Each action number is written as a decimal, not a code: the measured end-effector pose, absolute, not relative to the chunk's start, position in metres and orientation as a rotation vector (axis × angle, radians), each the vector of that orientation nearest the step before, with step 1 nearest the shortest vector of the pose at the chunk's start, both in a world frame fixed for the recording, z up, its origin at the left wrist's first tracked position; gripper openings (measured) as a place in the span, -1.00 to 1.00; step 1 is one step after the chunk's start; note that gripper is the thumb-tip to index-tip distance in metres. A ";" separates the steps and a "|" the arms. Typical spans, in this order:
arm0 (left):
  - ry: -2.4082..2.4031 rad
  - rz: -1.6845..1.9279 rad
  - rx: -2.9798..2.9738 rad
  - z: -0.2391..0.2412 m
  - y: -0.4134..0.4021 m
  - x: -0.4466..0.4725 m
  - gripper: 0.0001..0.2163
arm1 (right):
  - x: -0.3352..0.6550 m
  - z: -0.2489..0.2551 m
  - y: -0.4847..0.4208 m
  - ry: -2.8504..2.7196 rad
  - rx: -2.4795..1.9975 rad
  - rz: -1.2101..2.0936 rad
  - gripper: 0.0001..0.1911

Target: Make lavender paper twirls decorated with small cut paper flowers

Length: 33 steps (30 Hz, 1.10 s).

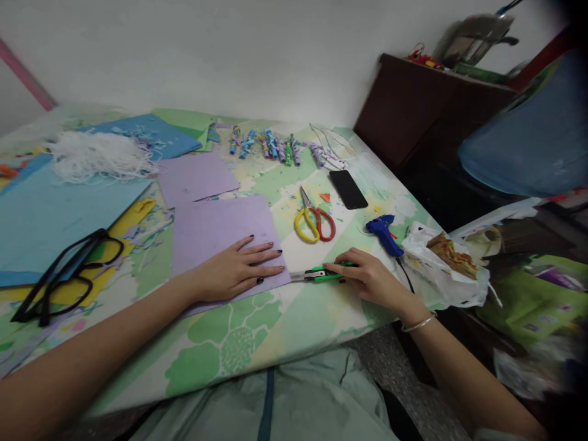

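My left hand point(239, 267) lies flat with fingers spread on a purple paper sheet point(215, 226) near the table's front edge. To its right, my right hand point(370, 278) rests on a green utility knife point(316, 275), fingers curled over its handle; the metal blade end points left toward the purple sheet. Yellow and red scissors point(313, 222) lie just beyond the knife. A blue glue gun point(384, 234) sits to the right of them.
A black phone point(348, 188), rolled paper pieces point(275, 147), a second purple sheet point(195, 176), blue sheets point(50, 214), white shreds point(98, 156) and black glasses point(68, 272) lie on the table. A white bag with food point(448, 260) sits at the right edge. A dark cabinet point(413, 110) stands beyond.
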<state>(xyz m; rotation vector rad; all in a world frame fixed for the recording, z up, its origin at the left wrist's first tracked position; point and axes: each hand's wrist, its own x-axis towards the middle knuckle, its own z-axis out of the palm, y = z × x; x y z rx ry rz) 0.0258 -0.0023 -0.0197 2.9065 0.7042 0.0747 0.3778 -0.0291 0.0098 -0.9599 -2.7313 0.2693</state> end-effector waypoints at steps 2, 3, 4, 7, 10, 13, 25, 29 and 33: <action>0.720 0.065 2.916 -0.020 -0.002 0.025 -0.53 | 0.379 0.007 -0.031 -2.723 -0.955 0.204 -0.45; 0.726 0.062 2.919 -0.020 -0.001 0.025 -0.53 | 0.381 0.006 -0.032 -2.716 -0.957 0.183 -0.44; 0.730 0.062 2.920 -0.020 -0.001 0.024 -0.54 | 0.383 0.004 -0.034 -2.710 -0.962 0.174 -0.43; 0.737 0.083 2.911 -0.020 -0.001 0.024 -0.55 | 0.388 0.003 -0.037 -2.691 -0.982 0.194 -0.43; 0.744 0.091 2.907 -0.020 -0.002 0.025 -0.56 | 0.390 0.004 -0.037 -2.685 -0.980 0.213 -0.42; 0.763 0.107 2.904 -0.020 -0.003 0.026 -0.57 | 0.388 0.005 -0.036 -2.686 -0.968 0.203 -0.40; 0.795 0.143 2.862 -0.021 -0.004 0.027 -0.58 | 0.394 -0.001 -0.047 -2.648 -1.028 0.193 -0.45; 0.796 0.122 2.873 -0.021 -0.004 0.027 -0.58 | 0.389 0.000 -0.046 -2.647 -1.041 0.210 -0.45; 0.792 0.105 2.878 -0.021 -0.004 0.027 -0.58 | 0.381 0.001 -0.045 -2.635 -1.035 0.236 -0.46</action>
